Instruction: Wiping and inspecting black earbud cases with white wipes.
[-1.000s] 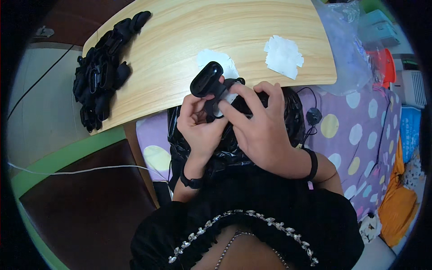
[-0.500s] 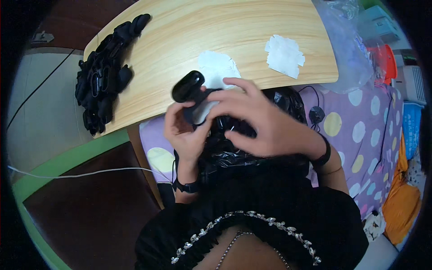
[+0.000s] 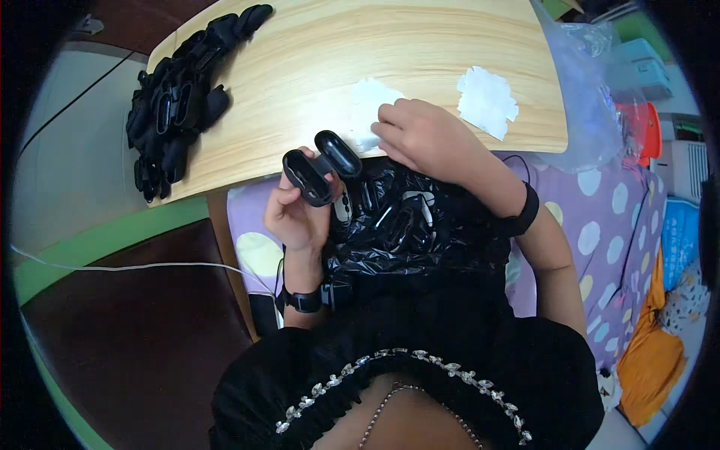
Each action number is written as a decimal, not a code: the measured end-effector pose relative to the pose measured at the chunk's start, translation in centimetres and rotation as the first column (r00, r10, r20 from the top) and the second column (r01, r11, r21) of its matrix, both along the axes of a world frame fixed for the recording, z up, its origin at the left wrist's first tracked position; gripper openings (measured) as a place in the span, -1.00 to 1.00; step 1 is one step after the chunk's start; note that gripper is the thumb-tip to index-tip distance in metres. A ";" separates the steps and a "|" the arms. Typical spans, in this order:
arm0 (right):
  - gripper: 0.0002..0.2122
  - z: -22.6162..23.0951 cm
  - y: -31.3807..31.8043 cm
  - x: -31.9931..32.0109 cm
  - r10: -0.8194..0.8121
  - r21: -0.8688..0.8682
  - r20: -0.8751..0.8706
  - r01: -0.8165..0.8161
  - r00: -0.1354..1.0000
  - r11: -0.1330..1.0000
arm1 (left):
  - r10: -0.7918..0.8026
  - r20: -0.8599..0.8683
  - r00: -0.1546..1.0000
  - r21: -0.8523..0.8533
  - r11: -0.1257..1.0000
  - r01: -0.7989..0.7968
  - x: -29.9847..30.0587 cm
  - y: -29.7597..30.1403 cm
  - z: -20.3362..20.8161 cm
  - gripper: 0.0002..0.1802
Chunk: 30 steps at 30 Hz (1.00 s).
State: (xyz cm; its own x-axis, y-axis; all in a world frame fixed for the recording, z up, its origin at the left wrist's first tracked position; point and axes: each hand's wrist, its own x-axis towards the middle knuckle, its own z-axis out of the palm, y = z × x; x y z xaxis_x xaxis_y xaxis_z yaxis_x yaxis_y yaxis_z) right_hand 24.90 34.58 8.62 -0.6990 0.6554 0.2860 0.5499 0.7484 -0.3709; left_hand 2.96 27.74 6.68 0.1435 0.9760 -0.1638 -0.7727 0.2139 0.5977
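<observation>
My left hand grips a small black hinged case, shaped like an earbud case, with its lid swung up and its hollow inside showing. My right hand is at the table's near edge, against a stack of thin white sheets. Its fingers are curled with the tips together; what they pinch, if anything, is hidden. Below both hands, a black plastic bag on my lap holds several dark, glossy pieces.
A heap of black cases lies along the left of the wooden table. A second white stack lies at the right. Clear plastic bags hang past the table's right end. A brown chair seat is at lower left.
My right hand has left the case and moved up and right to the white sheets. My left hand has shifted slightly down and turned the case, so its inside faces up.
</observation>
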 end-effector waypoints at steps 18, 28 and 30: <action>-0.87 3.0 -0.3 0.9 -0.254 -0.029 -0.256 0.255 0.933 0.966 | -0.338 0.228 0.913 -0.127 0.920 0.372 0.7 1.6 0.6 -0.51; -0.75 4.5 -6.3 -1.4 0.000 0.387 -0.047 0.018 0.999 0.922 | -0.224 -0.057 0.973 -0.433 0.884 0.178 4.7 2.7 3.2 -0.60; -0.71 4.7 -6.5 -1.3 -0.094 0.336 -0.024 0.096 0.995 0.937 | -0.288 0.027 0.957 -0.403 0.873 0.274 4.8 3.0 3.2 -0.61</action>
